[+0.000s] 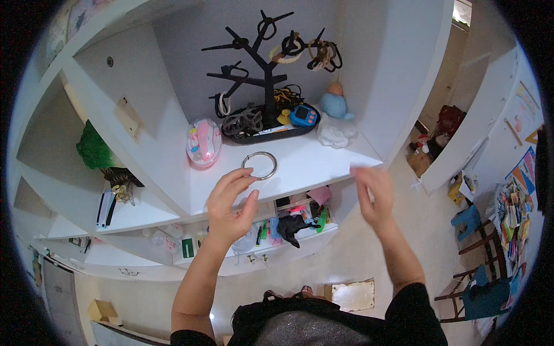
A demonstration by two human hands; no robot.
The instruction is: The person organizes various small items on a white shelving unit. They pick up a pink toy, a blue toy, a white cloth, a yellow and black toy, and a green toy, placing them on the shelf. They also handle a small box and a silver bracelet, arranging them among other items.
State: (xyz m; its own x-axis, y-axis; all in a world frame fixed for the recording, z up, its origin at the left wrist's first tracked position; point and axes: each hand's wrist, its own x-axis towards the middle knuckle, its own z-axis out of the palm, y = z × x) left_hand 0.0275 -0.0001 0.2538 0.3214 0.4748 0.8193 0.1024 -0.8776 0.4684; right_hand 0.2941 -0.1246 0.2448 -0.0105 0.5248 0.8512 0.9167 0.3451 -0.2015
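A silver metal ring (276,165) lies on the white shelf, with a small gap or notch at its upper left. My left hand (231,206) is just in front of it, fingers and thumb apart; the fingertips overlap the ring's near left edge, and I cannot tell whether they touch. My right hand (376,193) hangs off the shelf's right front corner, its fingertips blurred, thumb and fingers apart with nothing between them. Behind the ring stands a black tree-shaped stand (269,95) hung with hair ties and bands. Its black tray (277,137) holds a blue handheld device (304,116) and cords.
A pink-and-clear case (203,144) sits left of the tray. On the right are a crumpled white bag (336,131) and a blue plush toy (334,104). Below, an open drawer holds a black cloth item (295,226) and small goods. Chairs (487,294) stand at the right.
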